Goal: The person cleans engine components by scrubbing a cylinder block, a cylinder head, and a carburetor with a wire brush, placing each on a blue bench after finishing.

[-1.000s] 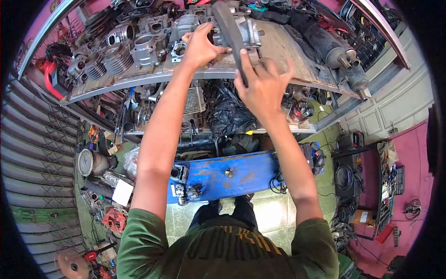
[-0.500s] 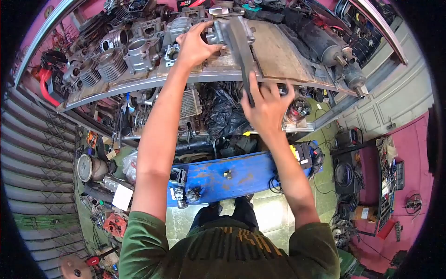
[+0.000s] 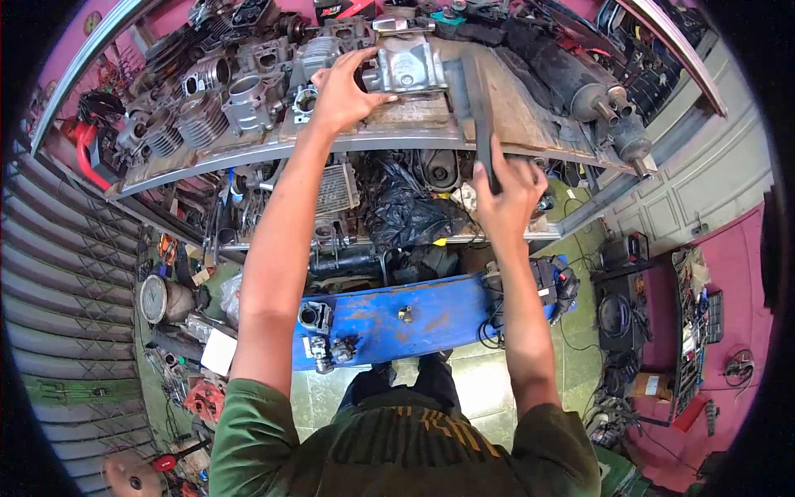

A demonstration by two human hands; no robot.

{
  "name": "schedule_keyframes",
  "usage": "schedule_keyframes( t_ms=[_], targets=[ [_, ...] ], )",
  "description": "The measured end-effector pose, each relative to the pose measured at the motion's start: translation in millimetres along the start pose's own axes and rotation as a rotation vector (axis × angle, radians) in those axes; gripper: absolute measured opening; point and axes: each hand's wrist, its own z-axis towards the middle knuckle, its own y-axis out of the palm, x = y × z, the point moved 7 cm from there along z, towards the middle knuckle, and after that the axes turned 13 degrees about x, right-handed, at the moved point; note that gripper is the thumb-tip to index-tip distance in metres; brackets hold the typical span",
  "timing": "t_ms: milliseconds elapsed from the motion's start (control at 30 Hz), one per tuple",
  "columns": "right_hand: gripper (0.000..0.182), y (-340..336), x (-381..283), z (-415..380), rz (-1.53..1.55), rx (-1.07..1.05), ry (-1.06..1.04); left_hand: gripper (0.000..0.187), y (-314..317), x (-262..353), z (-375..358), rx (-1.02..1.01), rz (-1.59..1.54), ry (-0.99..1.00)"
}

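Note:
A grey metal engine part rests on a wooden block near the shelf's front edge. My left hand grips its left side, thumb in front and fingers behind. My right hand is closed around the near end of a long dark flat bar, blurred by motion, which looks like a file. The bar stands to the right of the engine part, apart from it, over a brown board.
Cylinders crowd the shelf's left side, and exhaust mufflers lie at its right. The metal shelf edge runs under my forearms. Below is a blue bench with a carburetor on it.
My right hand and the dark bar have moved right, off the engine part, which now shows fully. My left hand has stayed at the part's left side.

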Motion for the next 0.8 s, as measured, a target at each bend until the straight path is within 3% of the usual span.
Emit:
schedule_keyframes(
  t_ms=[100,200,267,333,500,633,800],
  targets=[
    [0.048,20,-3,38,-0.062,0.039,0.018,0.093,-2,4,-1,0.005,0.007,0.011],
    [0.048,28,-10,15,-0.105,0.037,-0.07,0.092,-4,9,-3,0.007,0.053,0.026],
    [0.05,12,-9,-22,-0.065,-0.043,0.041,0.092,-8,10,2,0.031,0.07,0.037],
    [0.051,-7,-10,-27,-0.035,0.049,0.04,0.092,-11,17,-2,0.037,0.06,0.069],
    [0.048,-16,-30,4,-0.027,0.027,0.018,0.079,-15,31,-15,0.144,0.078,0.154],
    [0.048,-4,-36,0,0.0,0.007,-0.01,0.073,-1,34,-23,0.106,0.107,0.211],
    [0.05,12,-36,-13,-0.033,0.002,-0.069,0.081,3,40,-37,0.077,0.096,0.22]
  ],
)
